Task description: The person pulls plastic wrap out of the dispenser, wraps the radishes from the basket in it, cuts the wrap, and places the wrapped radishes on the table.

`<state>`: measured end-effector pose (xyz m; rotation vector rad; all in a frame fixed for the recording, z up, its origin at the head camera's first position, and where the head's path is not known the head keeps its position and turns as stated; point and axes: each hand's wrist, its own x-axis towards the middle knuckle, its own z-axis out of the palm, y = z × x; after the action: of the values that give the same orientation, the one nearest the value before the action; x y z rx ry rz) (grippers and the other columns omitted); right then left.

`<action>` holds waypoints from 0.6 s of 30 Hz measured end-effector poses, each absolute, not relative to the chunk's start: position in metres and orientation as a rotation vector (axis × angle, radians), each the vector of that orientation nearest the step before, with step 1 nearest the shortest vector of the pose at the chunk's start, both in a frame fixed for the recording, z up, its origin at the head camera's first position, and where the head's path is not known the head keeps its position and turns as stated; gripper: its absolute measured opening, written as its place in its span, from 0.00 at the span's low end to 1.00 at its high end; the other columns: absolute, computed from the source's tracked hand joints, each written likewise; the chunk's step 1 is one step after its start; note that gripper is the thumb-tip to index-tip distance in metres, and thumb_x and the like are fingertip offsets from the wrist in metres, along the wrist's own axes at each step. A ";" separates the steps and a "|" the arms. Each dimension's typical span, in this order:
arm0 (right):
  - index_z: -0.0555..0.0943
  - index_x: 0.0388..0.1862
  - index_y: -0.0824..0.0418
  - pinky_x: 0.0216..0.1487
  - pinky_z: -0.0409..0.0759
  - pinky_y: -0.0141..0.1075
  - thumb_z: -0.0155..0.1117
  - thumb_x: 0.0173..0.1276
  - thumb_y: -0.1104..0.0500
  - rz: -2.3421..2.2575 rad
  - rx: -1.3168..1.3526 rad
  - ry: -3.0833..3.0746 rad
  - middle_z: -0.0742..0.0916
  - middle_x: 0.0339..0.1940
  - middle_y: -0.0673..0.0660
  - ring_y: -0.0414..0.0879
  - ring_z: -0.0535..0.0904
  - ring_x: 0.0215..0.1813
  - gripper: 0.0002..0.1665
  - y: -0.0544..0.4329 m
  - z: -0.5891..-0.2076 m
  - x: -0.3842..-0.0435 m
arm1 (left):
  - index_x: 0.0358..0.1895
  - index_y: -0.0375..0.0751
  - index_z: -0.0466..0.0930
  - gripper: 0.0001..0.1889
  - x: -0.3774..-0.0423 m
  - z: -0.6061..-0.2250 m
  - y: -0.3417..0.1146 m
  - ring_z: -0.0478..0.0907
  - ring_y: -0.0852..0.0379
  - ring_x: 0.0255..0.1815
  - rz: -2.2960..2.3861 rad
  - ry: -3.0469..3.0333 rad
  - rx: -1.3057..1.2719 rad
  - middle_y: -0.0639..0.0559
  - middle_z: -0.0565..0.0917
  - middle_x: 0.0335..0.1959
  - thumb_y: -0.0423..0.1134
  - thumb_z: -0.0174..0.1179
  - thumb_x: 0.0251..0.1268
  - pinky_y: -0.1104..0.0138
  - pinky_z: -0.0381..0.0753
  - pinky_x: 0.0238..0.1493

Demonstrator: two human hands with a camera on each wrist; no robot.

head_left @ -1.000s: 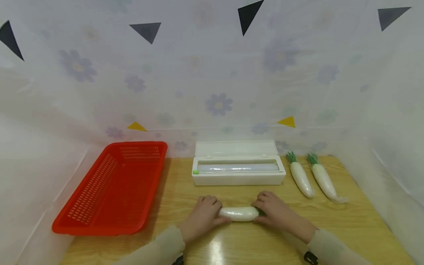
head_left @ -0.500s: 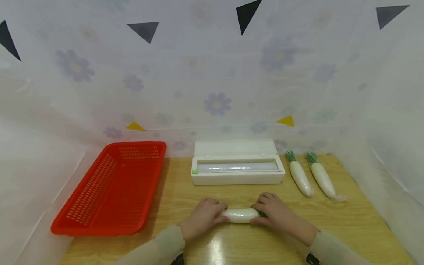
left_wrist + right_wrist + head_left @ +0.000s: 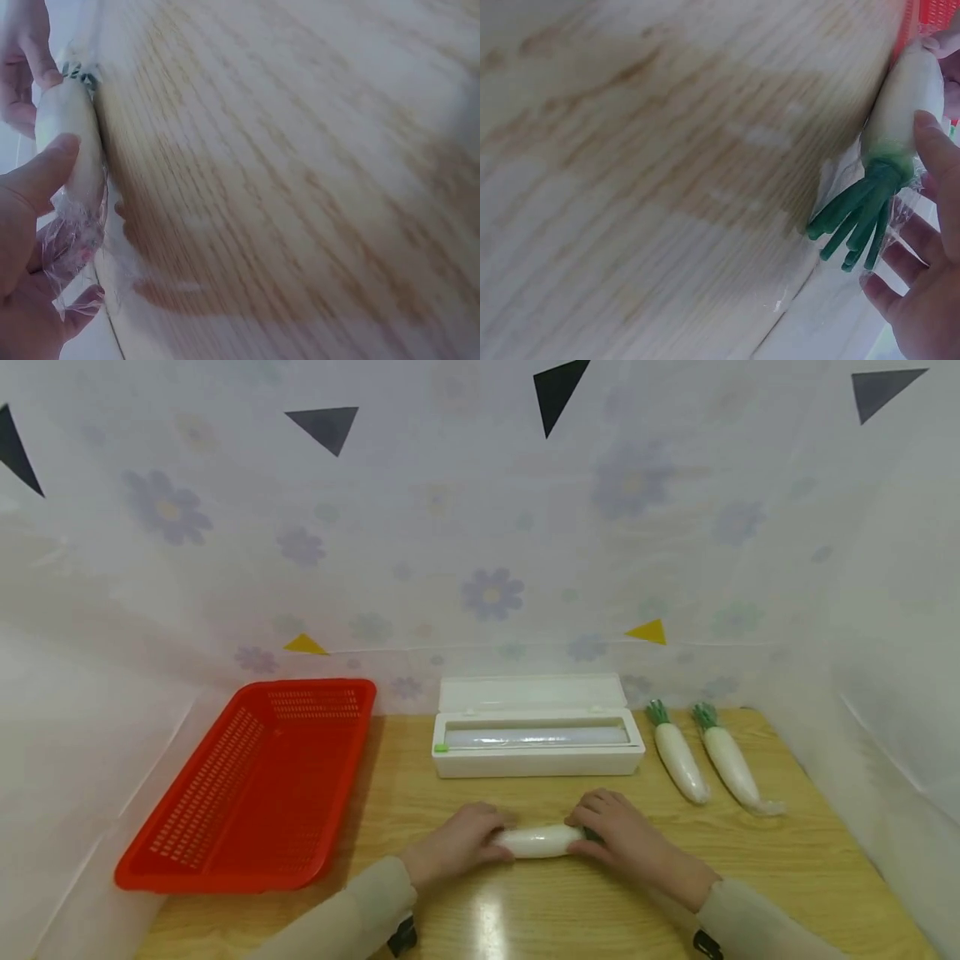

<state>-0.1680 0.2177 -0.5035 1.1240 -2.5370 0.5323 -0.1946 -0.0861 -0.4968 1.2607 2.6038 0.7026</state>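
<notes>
A white radish (image 3: 540, 842) lies crosswise on the table in front of me, wrapped in clear film. My left hand (image 3: 459, 843) holds its left end, thumb on the near side; loose crinkled film (image 3: 75, 240) bunches among those fingers in the left wrist view. At the other end, my right hand (image 3: 626, 835) grips the radish near its green stalks (image 3: 862, 214), with the thumb pressed on the white body. Film also stands out around the stalks. Behind the hands sits a white cling film box (image 3: 536, 765) with its lid raised and a roll inside.
A red plastic basket (image 3: 326, 852) stands at the left of the wooden table (image 3: 420, 918). Two more radishes, a nearer-to-box radish (image 3: 681, 764) and an outer radish (image 3: 731, 767) with a film tail, lie right of the box. White sheeting (image 3: 495, 527) surrounds the table.
Both hands keep hold of the radish. Over the last half second they and the radish have shifted slightly away from me, after a small shift toward me before. The view has moved a little too.
</notes>
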 end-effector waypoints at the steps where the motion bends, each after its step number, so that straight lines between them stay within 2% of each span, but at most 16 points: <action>1: 0.85 0.45 0.52 0.51 0.78 0.47 0.77 0.63 0.47 0.547 1.123 -2.528 0.83 0.41 0.46 0.43 0.77 0.47 0.16 0.217 -0.503 -0.169 | 0.60 0.42 0.83 0.22 -0.196 -0.497 -0.086 0.79 0.62 0.45 0.724 2.601 1.249 0.52 0.86 0.47 0.48 0.69 0.69 0.67 0.78 0.51; 5: 0.85 0.48 0.56 0.49 0.78 0.45 0.78 0.63 0.49 0.584 1.081 -2.551 0.84 0.42 0.47 0.40 0.76 0.45 0.19 0.216 -0.501 -0.170 | 0.55 0.50 0.81 0.17 -0.198 -0.497 -0.086 0.79 0.66 0.43 0.723 2.647 1.189 0.59 0.87 0.45 0.51 0.67 0.70 0.62 0.77 0.55; 9: 0.83 0.47 0.54 0.49 0.79 0.45 0.77 0.64 0.50 0.600 1.062 -2.579 0.86 0.41 0.45 0.40 0.78 0.45 0.17 0.215 -0.501 -0.172 | 0.54 0.54 0.80 0.16 -0.198 -0.498 -0.086 0.78 0.68 0.43 0.678 2.697 1.121 0.63 0.86 0.43 0.54 0.66 0.70 0.56 0.72 0.60; 12: 0.85 0.41 0.53 0.48 0.80 0.45 0.78 0.63 0.53 0.584 1.076 -2.538 0.86 0.38 0.44 0.42 0.80 0.45 0.12 0.215 -0.503 -0.175 | 0.55 0.51 0.83 0.15 -0.198 -0.499 -0.087 0.79 0.64 0.45 0.688 2.729 1.122 0.61 0.88 0.45 0.52 0.65 0.72 0.54 0.72 0.60; 14: 0.88 0.39 0.55 0.47 0.81 0.46 0.79 0.61 0.54 0.553 1.058 -2.502 0.87 0.39 0.47 0.44 0.81 0.45 0.11 0.214 -0.504 -0.176 | 0.55 0.48 0.87 0.15 -0.197 -0.500 -0.087 0.79 0.61 0.48 0.697 2.767 1.150 0.58 0.88 0.47 0.50 0.66 0.72 0.54 0.72 0.58; 18: 0.92 0.42 0.57 0.46 0.80 0.46 0.80 0.61 0.54 0.500 0.990 -2.502 0.87 0.42 0.52 0.47 0.80 0.45 0.12 0.211 -0.504 -0.175 | 0.56 0.45 0.89 0.17 -0.198 -0.500 -0.088 0.77 0.59 0.49 0.700 2.837 1.177 0.56 0.88 0.47 0.48 0.67 0.71 0.57 0.71 0.54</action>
<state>-0.1754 0.2108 -0.5040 0.9900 -2.5017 0.5003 -0.1983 -0.0882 -0.4999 1.1772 2.8368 0.6997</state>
